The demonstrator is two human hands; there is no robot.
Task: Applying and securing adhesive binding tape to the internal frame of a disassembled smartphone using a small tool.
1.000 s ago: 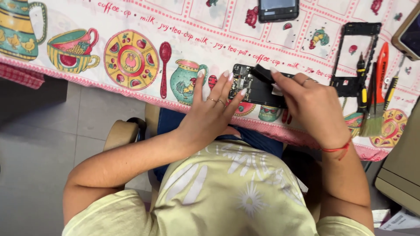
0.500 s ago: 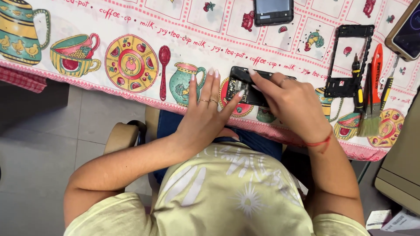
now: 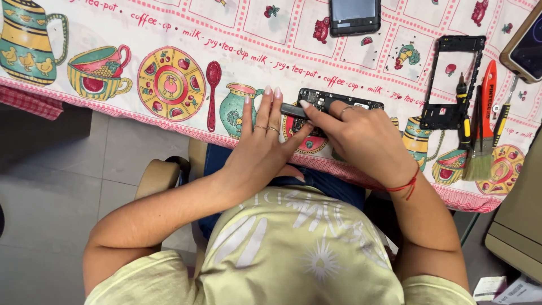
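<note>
An opened black phone body [image 3: 344,101], its inner parts showing, lies on the patterned tablecloth near the table's front edge. My right hand [image 3: 361,138] covers its lower half and grips it, with the index finger pressed on a dark flat strip [image 3: 289,109] at the phone's left end. My left hand [image 3: 261,149] lies flat beside that end, fingers straight and apart. Its fingertips are next to the strip and its thumb reaches toward the phone's lower edge. My right hand hides most of the phone.
A black phone frame [image 3: 451,79] lies to the right, with screwdrivers [image 3: 464,116], an orange-handled tool [image 3: 489,96] and a brush [image 3: 480,155] beside it. A dark phone [image 3: 354,16] lies at the far edge, another device [image 3: 528,48] at the right. A chair arm [image 3: 161,175] shows below the table.
Both hands and the phone body have shifted left and down toward the table. The left fingers, curled round the phone before, now lie straight.
</note>
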